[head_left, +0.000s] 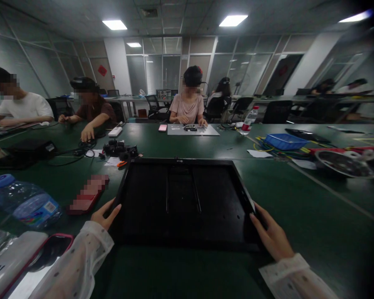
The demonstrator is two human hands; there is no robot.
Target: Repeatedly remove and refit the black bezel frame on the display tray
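A large flat black panel (pixel 187 199), like the back of a monitor, lies on the green table (pixel 299 216) right in front of me. My left hand (pixel 105 214) grips its left edge near the front corner, fingers curled on the rim. My right hand (pixel 272 236) holds the right edge, fingers wrapped round the side. Both sleeves are white with small dots.
A water bottle (pixel 25 201) lies at my left beside a pink phone (pixel 87 193) and a phone in a red case (pixel 51 249). Black parts (pixel 120 148) sit beyond the panel. A blue tray (pixel 285 141) and a round dish (pixel 343 162) are at right. Several people work across the table.
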